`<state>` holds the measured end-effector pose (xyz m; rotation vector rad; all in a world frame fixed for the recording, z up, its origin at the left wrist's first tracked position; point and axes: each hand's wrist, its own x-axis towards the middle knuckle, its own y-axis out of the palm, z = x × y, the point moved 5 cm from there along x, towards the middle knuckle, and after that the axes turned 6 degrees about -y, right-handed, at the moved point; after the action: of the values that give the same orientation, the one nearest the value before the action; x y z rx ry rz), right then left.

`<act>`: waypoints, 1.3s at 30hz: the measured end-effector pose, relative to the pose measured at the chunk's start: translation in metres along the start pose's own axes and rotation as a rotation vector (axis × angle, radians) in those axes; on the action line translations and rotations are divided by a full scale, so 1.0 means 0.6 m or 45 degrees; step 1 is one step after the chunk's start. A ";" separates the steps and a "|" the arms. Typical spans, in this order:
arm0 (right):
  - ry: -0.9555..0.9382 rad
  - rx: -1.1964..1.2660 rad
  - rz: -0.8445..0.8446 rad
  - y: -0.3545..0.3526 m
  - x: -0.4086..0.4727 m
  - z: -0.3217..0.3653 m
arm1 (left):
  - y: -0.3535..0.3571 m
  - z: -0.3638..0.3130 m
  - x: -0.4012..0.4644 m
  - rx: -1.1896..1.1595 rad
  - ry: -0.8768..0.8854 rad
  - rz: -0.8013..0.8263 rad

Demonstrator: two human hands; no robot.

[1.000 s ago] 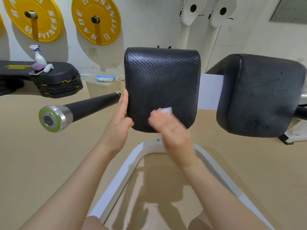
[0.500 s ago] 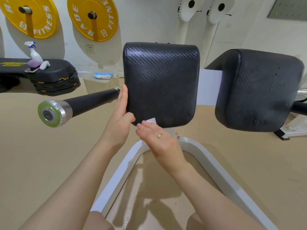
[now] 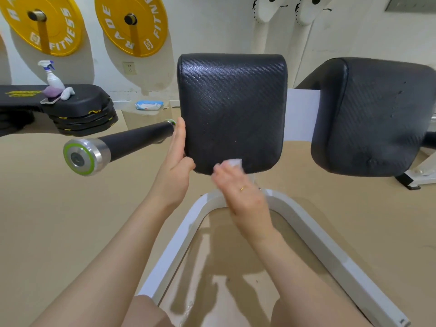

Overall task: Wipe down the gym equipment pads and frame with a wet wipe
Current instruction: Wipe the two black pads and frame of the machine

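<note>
My left hand (image 3: 175,161) gripped the left edge of the near pad (image 3: 232,112), fingers straight along its side and out of sight behind it, thumb hooked under the lower corner. I judged that hold was there to brace the pad so it would not swing or twist while I rubbed it.

My right hand (image 3: 243,197) pressed the wipe (image 3: 234,162) against the pad's lower front edge, just right of my left thumb. Only a small white corner of the wipe showed past my fingertips; the fingers looked bunched over it, pinching it to the vinyl, though the hand was blurred and I could not tell exactly how each finger lay. Keeping the wipe folded small under the fingertips would put pressure on the rounded bottom lip, where a flat palm would slip off.

The pad's face had a damp sheen, so I judged most of it was done and the bottom rim was the part in hand. The second pad (image 3: 375,116) stood to the right, apart from both hands, and the white frame (image 3: 313,234) ran below, between my arms; I judged both remained to be wiped. A wipe pack (image 3: 149,105) lay on the floor by the wall, well out of reach.
</note>
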<state>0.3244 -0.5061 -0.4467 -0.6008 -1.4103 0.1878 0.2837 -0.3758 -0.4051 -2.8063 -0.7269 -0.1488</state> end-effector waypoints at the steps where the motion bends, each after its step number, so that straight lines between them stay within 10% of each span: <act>1: -0.013 0.040 0.013 0.002 -0.008 0.015 | 0.002 0.004 -0.005 -0.027 0.021 0.012; 7: 0.362 -0.091 -0.442 -0.086 0.034 -0.064 | -0.009 0.043 0.021 -0.265 -0.216 0.020; 23: 0.142 0.114 -0.020 0.058 0.015 0.094 | -0.008 0.018 -0.022 -0.444 0.008 0.198; 31: 0.378 -0.124 -0.497 -0.111 0.061 -0.061 | 0.010 0.031 -0.013 -0.394 0.023 0.122; 35: 0.448 -0.011 0.749 0.087 0.128 -0.015 | 0.018 0.029 -0.015 -0.516 -0.004 0.007; 39: 0.473 0.178 0.723 0.074 0.054 0.066 | 0.007 0.011 -0.021 -0.532 -0.126 -0.079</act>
<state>0.3022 -0.4425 -0.4392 -0.8606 -0.8361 0.5900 0.2750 -0.3837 -0.4146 -3.2058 -0.8973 -0.1936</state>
